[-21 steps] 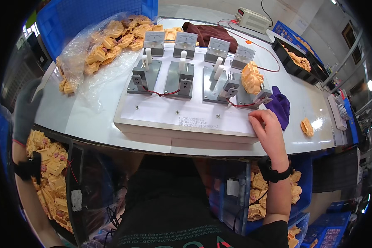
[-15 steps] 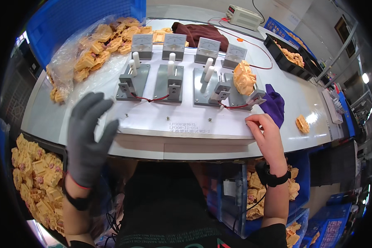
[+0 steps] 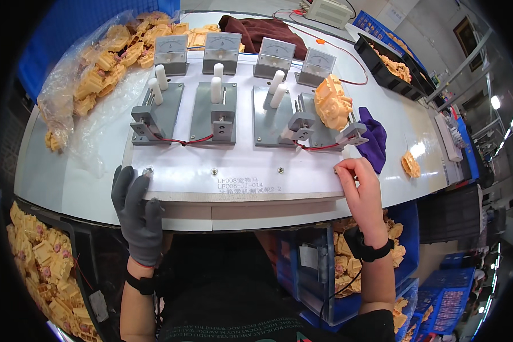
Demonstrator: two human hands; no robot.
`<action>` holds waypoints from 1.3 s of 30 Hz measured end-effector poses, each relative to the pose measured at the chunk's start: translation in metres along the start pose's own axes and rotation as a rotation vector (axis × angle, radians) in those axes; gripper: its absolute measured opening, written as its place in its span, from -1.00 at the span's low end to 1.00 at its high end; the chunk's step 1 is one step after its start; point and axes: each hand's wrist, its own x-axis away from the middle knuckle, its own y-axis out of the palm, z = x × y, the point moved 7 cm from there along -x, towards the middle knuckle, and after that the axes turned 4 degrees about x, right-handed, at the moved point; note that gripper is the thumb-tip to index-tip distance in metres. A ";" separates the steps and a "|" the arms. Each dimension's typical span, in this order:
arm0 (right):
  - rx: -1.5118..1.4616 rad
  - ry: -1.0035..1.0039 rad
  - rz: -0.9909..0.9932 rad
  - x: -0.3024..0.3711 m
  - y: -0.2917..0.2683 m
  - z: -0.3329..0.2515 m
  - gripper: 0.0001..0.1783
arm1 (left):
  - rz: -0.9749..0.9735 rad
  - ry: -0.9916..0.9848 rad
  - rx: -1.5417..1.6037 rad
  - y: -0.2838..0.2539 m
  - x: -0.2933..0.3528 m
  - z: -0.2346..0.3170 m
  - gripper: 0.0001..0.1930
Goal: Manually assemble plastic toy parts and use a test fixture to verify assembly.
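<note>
A white-topped test board lies before me, with several grey metal fixtures and small metal switches along its front. My left hand, in a dark grey glove, rests at the board's front left corner. Its fingers are apart and the tips touch or nearly touch the leftmost switch. My bare right hand is at the front right corner, thumb and forefinger pinched at the rightmost switch, mostly hidden by the fingertips. A yellow-orange plastic housing sits tilted on the rightmost fixture.
Four-sided meters stand behind the fixtures. Yellow-orange housings spill from a clear bag at left. Bins of housings stand below on both sides. A purple cloth and a loose housing lie right; a brown cloth lies behind.
My left hand has come down from above the table's left side onto the board's front left corner. My right hand stays at the right corner. The view has shifted slightly.
</note>
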 end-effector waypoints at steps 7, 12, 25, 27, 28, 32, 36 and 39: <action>0.048 -0.042 0.067 0.004 0.000 -0.001 -0.93 | 0.047 0.052 -0.011 0.004 0.002 -0.001 -0.60; -0.019 0.000 0.047 0.006 0.003 0.005 -0.91 | 0.061 0.057 -0.015 0.004 0.002 -0.001 -0.61; -0.151 0.008 0.059 0.008 0.003 0.011 -0.90 | 0.057 0.067 -0.027 0.003 0.001 -0.002 -0.60; -0.172 0.020 0.072 0.008 0.002 0.012 -0.90 | 0.062 0.082 -0.005 0.003 0.001 -0.001 -0.60; -0.188 0.025 0.072 0.009 0.003 0.013 -0.90 | 0.070 0.082 0.019 0.004 0.002 -0.003 -0.60; -0.221 0.020 0.122 0.011 0.003 0.018 -0.91 | 0.055 0.108 0.000 0.007 0.004 -0.001 -0.63; -0.211 -0.002 0.129 0.011 0.003 0.017 -0.91 | 0.071 0.041 0.035 0.006 0.007 -0.007 -0.60; -0.212 -0.012 0.147 0.011 0.001 0.016 -0.92 | 0.069 0.051 0.034 0.007 0.008 -0.009 -0.60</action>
